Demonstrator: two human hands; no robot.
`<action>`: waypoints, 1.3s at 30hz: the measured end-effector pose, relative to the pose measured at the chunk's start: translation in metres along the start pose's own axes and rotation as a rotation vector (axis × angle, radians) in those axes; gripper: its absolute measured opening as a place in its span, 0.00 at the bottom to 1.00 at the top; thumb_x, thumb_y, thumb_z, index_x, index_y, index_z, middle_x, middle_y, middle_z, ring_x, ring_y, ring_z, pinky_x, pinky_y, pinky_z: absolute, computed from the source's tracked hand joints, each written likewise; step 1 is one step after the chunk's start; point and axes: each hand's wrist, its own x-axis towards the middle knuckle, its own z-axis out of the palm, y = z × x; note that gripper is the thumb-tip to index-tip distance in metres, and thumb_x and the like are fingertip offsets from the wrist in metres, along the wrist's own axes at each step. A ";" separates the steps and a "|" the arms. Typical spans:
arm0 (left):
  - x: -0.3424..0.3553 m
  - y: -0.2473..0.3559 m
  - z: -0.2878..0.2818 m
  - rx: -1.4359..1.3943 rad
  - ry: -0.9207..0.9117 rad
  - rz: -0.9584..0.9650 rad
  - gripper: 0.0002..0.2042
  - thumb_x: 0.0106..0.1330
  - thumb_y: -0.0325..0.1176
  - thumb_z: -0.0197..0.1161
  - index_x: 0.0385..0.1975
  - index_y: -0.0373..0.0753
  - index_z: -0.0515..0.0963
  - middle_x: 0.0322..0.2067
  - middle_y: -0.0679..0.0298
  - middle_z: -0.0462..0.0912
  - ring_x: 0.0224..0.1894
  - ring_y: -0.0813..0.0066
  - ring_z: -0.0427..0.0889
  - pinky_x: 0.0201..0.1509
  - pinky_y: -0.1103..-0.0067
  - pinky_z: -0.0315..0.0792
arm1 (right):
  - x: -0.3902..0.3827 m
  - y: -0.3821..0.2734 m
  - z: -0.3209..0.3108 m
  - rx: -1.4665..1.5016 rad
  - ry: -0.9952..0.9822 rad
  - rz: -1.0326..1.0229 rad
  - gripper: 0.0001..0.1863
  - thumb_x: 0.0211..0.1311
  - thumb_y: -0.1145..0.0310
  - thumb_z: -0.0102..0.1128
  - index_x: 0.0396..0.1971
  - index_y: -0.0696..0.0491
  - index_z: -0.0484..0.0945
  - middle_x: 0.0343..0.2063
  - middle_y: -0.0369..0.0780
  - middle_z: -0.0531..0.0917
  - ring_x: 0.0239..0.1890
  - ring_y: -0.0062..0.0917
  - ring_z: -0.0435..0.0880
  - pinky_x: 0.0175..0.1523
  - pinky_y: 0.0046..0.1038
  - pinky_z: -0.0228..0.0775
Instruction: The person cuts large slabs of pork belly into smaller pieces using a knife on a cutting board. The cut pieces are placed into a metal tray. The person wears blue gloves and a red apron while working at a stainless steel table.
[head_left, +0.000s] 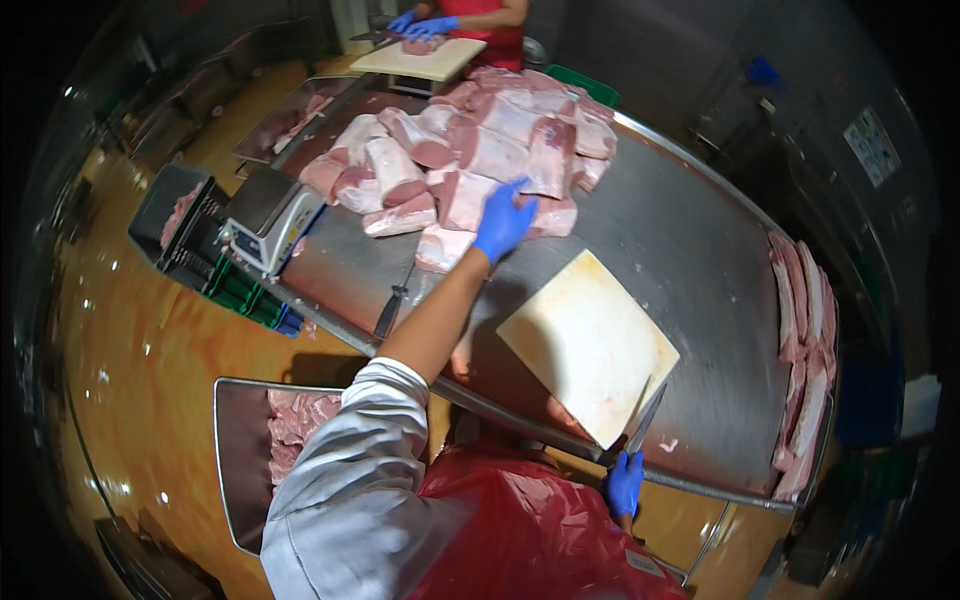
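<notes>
My left hand (504, 222), in a blue glove, stretches out to the pile of pork loin pieces (492, 152). Its fingers and thumb close on the near left corner of one thick pork loin piece (549, 158), which lies on top of the pile. Low at the table's near edge, my right hand (625, 484) wraps round the handle of a knife (645, 421). The knife's blade points away from me, over the near right edge of a white cutting board (590, 340). Part of the right hand's grip is hidden.
A second knife (391, 311) lies left of the board. A scale (272, 222) stands at the left edge, above crates (240, 292). Long meat strips (803, 360) line the right edge. A metal bin (240, 470) holds meat. Across the table, a co-worker's gloved hands (432, 25) handle meat.
</notes>
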 end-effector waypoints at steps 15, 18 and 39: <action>-0.122 0.222 0.370 0.103 -1.229 0.201 0.28 0.60 0.42 0.68 0.59 0.34 0.77 0.50 0.43 0.84 0.53 0.49 0.84 0.60 0.66 0.76 | 0.086 0.106 -0.211 0.526 0.638 0.037 0.09 0.79 0.66 0.47 0.41 0.57 0.68 0.18 0.39 0.76 0.14 0.24 0.77 0.20 0.30 0.73; -0.161 0.282 0.462 0.124 -1.364 0.265 0.29 0.60 0.43 0.68 0.60 0.35 0.76 0.50 0.43 0.84 0.53 0.49 0.84 0.59 0.65 0.77 | 0.116 0.119 -0.250 0.677 0.688 0.059 0.10 0.79 0.65 0.48 0.41 0.58 0.68 0.19 0.40 0.77 0.16 0.25 0.79 0.21 0.30 0.74; -0.383 0.611 0.932 0.556 -1.031 -0.105 0.69 0.47 0.63 0.78 0.78 0.46 0.31 0.73 0.30 0.43 0.74 0.29 0.51 0.60 0.37 0.67 | 0.161 0.116 -0.301 0.925 0.775 0.288 0.09 0.76 0.70 0.48 0.38 0.60 0.70 0.17 0.41 0.78 0.15 0.25 0.81 0.23 0.29 0.77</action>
